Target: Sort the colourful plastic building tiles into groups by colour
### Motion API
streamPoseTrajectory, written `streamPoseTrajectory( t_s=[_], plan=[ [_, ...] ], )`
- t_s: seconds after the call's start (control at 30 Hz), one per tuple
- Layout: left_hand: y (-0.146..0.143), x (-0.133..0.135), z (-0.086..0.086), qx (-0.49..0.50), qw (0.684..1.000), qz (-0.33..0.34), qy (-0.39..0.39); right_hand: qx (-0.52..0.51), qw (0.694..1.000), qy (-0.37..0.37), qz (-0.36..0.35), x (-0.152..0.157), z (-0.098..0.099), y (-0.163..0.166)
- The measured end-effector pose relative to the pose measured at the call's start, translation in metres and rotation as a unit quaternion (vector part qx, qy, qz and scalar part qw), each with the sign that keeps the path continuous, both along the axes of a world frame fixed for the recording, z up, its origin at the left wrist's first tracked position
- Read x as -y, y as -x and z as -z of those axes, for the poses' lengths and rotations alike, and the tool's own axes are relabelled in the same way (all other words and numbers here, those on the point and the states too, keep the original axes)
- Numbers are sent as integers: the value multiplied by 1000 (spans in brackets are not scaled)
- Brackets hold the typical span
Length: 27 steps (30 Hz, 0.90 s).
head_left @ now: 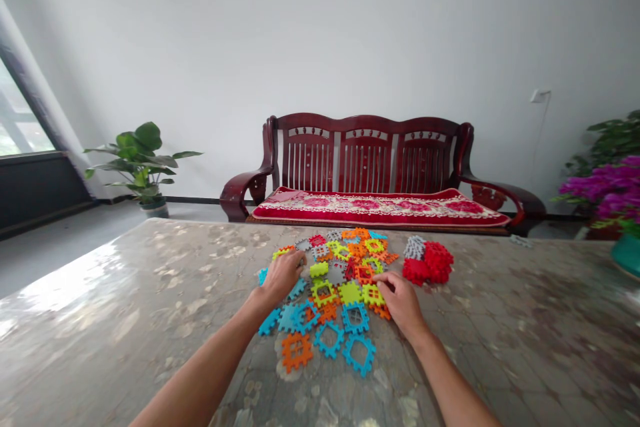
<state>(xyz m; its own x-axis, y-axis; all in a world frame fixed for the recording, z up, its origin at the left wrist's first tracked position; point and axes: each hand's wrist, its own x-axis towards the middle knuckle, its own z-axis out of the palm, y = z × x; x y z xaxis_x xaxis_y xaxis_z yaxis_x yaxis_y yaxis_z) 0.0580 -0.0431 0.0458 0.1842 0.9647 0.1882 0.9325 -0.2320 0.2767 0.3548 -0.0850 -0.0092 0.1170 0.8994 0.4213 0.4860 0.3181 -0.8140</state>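
My two hands are apart over the table, with a loose pile of plastic pieces spread between them. The pieces are flat and toothed at the edges, in blue, orange, lime, gray and red; some are solid, others have window-like openings.

My left hand is on the left side of the pile, fingers bent down among the pieces. A blue piece shows just beside it, and a small lime piece lies to the right of the fingertips. I cannot tell whether this hand grips anything.

My right hand is at the right edge of the pile, thumb and forefinger close together at the side of an orange piece. I cannot tell whether they are clamped on it or only touching it. A lime window piece lies just beside these fingers.

Nearest me, an orange window piece and several blue frames lie flat at the front of the pile. Beyond my right hand, apart from the pile, sits a heap of red and gray pieces.

The patterned tablecloth lies under everything. Across the table stands a dark wooden bench with a red flowered cover.
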Motion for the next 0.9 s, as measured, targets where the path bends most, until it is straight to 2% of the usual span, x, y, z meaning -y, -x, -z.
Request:
streamPoseTrajectory(
  t_s=[0.17,0.3,0.43,0.6,0.67,0.77,0.9],
  plan=[
    [1,6,-10,38,999,-28,-26,3,1000,4,-2,-1,1,-1],
    [-6,13,-16,141,987,-50,-59,0,1000,0,2,-1,1,0],
    [-19,20,-14,240,968,-52,-58,-24,1000,2,-1,0,2,1],
    [-33,22,-10,279,957,-52,-67,10,1000,-3,-14,4,-1,2],
    [-38,22,-7,299,951,-54,-52,39,999,-29,-2,8,-3,3],
    [-48,23,-2,355,933,-51,11,82,994,-73,4,14,-8,6],
    [-67,31,-3,489,862,-37,127,125,986,-108,-35,22,-13,11]
  ],
)
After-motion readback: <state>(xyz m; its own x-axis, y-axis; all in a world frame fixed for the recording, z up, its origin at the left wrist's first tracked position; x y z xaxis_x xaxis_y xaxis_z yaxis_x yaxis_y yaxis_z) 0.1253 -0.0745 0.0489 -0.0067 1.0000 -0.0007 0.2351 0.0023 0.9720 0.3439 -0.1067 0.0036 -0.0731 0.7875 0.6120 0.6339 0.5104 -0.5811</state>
